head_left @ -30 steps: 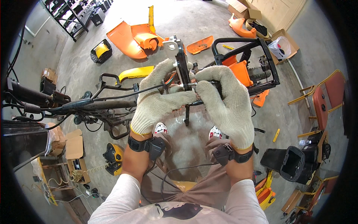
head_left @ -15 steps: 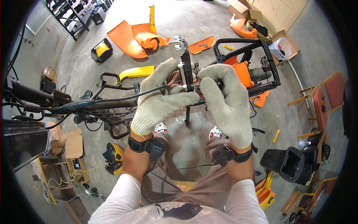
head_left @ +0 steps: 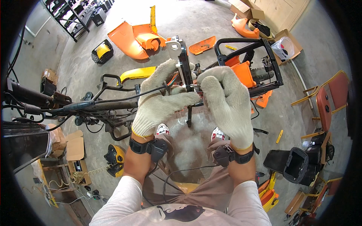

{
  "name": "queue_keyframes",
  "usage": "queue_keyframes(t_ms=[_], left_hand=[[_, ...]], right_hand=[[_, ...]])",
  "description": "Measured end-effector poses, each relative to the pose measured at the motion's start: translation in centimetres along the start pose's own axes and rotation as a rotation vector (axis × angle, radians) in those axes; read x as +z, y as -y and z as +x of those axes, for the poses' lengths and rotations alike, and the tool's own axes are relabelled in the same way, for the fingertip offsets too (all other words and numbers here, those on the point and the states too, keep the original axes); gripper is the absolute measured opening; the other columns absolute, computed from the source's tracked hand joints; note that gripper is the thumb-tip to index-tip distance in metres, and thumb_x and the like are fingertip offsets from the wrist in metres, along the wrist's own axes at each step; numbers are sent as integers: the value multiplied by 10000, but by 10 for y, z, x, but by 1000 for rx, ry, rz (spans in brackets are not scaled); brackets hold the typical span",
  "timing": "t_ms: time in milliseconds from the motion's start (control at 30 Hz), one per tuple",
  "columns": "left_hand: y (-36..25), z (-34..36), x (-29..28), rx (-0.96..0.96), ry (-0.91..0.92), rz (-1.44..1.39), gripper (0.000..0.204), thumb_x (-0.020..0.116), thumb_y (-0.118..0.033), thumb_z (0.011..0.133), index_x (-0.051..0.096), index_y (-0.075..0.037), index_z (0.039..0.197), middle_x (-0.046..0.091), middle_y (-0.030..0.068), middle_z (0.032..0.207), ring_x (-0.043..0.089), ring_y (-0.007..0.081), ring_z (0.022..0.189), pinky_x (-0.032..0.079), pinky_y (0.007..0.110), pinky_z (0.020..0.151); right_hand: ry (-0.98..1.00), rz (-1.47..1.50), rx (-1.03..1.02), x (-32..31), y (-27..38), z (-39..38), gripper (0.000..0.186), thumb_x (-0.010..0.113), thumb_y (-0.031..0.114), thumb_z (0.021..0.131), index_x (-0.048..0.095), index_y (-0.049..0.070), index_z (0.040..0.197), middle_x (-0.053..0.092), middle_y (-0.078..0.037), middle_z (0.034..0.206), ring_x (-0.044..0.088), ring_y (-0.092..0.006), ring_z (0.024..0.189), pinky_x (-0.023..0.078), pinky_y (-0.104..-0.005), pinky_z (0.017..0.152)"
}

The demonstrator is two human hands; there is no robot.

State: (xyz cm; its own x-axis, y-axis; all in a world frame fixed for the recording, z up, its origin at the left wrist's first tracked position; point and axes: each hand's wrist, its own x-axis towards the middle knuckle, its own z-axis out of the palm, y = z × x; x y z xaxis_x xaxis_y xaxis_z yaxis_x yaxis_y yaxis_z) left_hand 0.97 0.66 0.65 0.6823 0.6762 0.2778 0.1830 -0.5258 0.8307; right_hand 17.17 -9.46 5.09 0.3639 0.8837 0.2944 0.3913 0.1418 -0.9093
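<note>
Both my hands wear pale knit gloves. My left hand [head_left: 158, 105] is closed round the lower part of an upright black bracket [head_left: 184, 64] with a silver plate [head_left: 174, 46] at its top, beside a black cable [head_left: 120, 97] and thin coloured wires [head_left: 174, 79]. My right hand [head_left: 228, 101] pinches at a small silver bolt-like fitting [head_left: 194, 86] on the bracket's right side; its fingertips partly hide what they hold. A long black vehicle frame [head_left: 75, 109] runs leftward from my left hand. At right, a black tubular frame [head_left: 278, 75] holds an orange part [head_left: 244, 74].
Orange body panels [head_left: 124, 39], a yellow panel [head_left: 137, 73] and cardboard boxes [head_left: 239, 9] lie on the concrete floor [head_left: 188, 19]. Metal shelving [head_left: 69, 20] stands at back left. Red chairs [head_left: 335, 90] and a black bin [head_left: 294, 165] are at right; an open box [head_left: 75, 147] is at lower left.
My right hand has shifted a little, its fingers curling slightly differently at the fitting. My left hand and the bracket have moved only slightly.
</note>
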Motion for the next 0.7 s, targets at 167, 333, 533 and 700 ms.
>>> queue_keyframes(t_ms=[167,333,533,700], left_hand=[[-2,2,0,43,13,75,555,825,-3,615,728,-167,1136,678,89,1235,627,238,1161,503,339,1009],[-17,8,12,-163,-164,-609,482,784,39,745,638,-22,1201,688,107,1162,676,152,965,568,292,835],[-12,8,10,-233,-185,-728,692,814,90,711,505,40,1328,650,138,1228,677,186,1015,577,305,862],[-9,3,9,-131,-191,-642,440,771,24,783,613,12,1193,696,77,1054,668,122,870,569,266,729]], right_hand=[[4,58,-15,-2,-4,-2,155,635,166,966,632,22,1022,673,-111,769,620,-139,641,512,-294,619],[113,-97,213,-9,4,2,154,629,161,968,616,18,1023,661,-126,774,613,-161,624,509,-309,611],[-14,63,-118,6,-15,2,170,613,156,977,585,20,1074,664,-127,801,618,-190,615,511,-314,602],[16,58,-79,5,-11,2,175,617,179,981,587,27,1063,671,-108,795,654,-193,645,513,-315,598]])
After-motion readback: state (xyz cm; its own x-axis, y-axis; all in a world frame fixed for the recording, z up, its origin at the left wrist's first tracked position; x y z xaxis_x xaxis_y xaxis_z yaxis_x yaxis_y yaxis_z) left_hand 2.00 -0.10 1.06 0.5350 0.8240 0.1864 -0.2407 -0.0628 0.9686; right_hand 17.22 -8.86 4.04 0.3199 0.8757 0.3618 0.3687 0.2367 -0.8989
